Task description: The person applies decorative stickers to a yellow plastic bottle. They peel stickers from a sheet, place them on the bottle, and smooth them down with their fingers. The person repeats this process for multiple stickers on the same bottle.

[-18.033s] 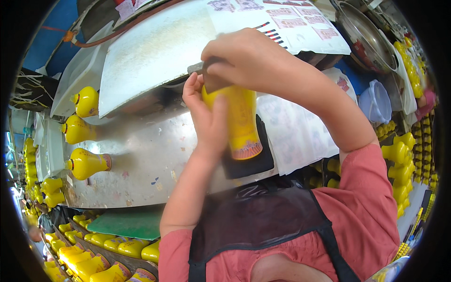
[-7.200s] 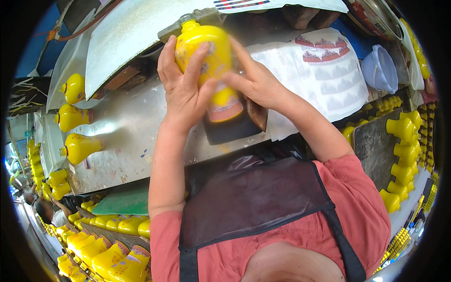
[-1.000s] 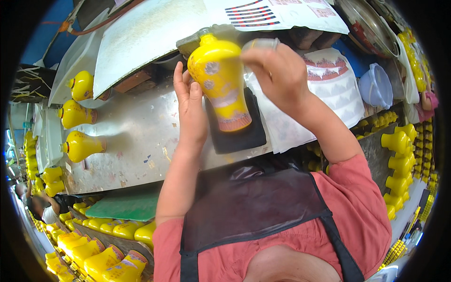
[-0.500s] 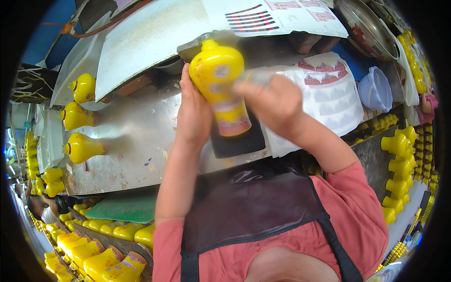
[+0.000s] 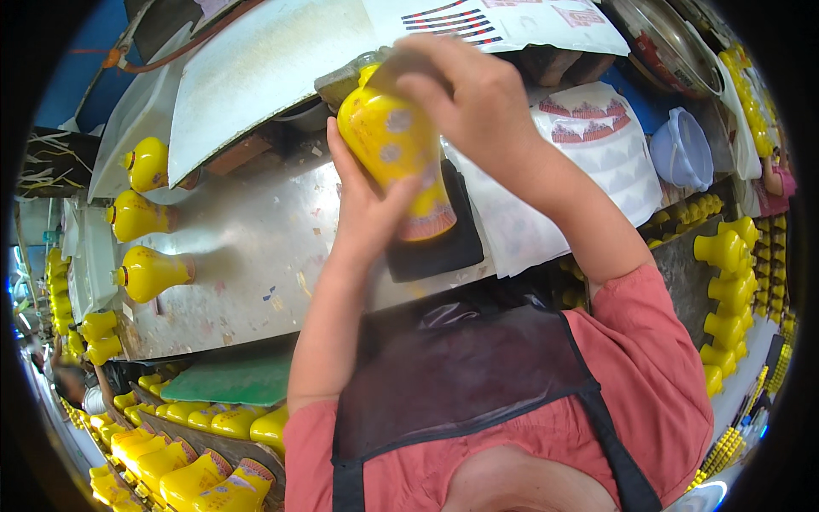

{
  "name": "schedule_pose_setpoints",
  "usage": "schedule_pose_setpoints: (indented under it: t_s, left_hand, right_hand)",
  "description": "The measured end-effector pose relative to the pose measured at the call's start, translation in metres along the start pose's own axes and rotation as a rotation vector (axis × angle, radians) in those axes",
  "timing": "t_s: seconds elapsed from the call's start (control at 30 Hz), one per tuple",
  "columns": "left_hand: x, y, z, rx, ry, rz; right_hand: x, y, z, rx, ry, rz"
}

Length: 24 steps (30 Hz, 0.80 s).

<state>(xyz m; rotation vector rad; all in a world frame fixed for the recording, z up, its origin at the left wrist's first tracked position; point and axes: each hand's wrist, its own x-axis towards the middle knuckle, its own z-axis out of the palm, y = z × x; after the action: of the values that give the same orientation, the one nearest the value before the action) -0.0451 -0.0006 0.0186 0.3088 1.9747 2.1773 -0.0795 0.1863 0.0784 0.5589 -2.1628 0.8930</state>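
A yellow vase-shaped bottle (image 5: 367, 128) with pale round flower marks and a reddish patterned band at its base lies neck away from me. Its base rests on a black pad (image 5: 461, 247), and its neck is by a grey block (image 5: 333, 83). My left hand (image 5: 365, 205) grips the bottle from the left, its blurred thumb over the lower body. Above the bottle's shoulder, my right hand (image 5: 469, 90) is closed around a brownish flat thing, too smeared by motion to name. The bottle's upper right side is partly hidden behind that hand.
Three yellow bottles (image 5: 149, 271) lie on the metal table (image 5: 243, 282) at left. Sheets of reddish decals (image 5: 589, 183) lie at right, near a pale blue bucket (image 5: 680, 149). A white board (image 5: 256, 81) stands beyond. Many more bottles (image 5: 200, 478) fill racks at both sides.
My right hand has moved up and away from me, from beside the bottle's middle to over its shoulder and neck. My left thumb has come across the lower body.
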Motion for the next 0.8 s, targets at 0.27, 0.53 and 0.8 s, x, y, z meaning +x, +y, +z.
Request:
schedule_pose_setpoints:
  t_s: [0.27, 0.53, 0.8]
  left_hand:
    - [0.007, 0.002, -0.003, -0.353, -0.013, -0.036]
    - [-0.004, 0.015, -0.006, -0.387, -0.002, 0.025]
    - [-0.01, 0.001, 0.002, -0.087, 0.129, 0.022]
  right_hand:
    - [-0.055, -0.023, -0.012, 0.091, -0.151, -0.495]
    - [-0.073, -0.021, -0.017, 0.066, 0.011, -0.123]
    - [-0.085, -0.026, -0.018, -0.007, 0.008, -0.032]
